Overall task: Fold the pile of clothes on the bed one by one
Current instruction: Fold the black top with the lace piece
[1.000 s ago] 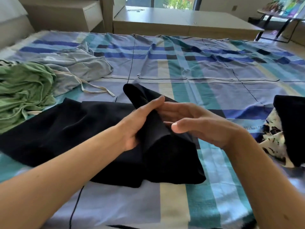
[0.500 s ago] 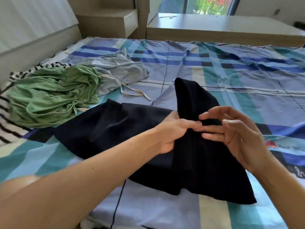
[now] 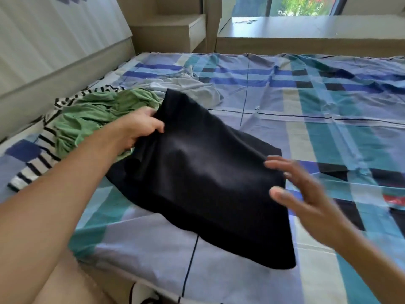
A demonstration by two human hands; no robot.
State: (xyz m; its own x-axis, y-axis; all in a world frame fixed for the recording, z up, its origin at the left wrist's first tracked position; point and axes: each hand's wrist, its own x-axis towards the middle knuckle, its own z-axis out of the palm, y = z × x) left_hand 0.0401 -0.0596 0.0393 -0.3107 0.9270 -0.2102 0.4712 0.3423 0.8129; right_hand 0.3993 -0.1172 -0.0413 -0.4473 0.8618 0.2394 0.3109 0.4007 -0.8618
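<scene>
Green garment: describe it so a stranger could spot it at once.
On the bed with the checked sheet, look left toward the headboard. The crumpled green garment lies on a striped garment, beyond the left hand. It alone is green; beside it are a black garment and a grey garment.

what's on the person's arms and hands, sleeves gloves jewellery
Left hand and right hand are bare: no gloves, rings or watch. The left forearm and right forearm are bare, no sleeve in view. The right hand is blurred, so a thin ring could be missed.

Home bedroom — bed (image 3: 306, 132) with checked sheet, headboard (image 3: 54, 53), window (image 3: 302, 6).
</scene>
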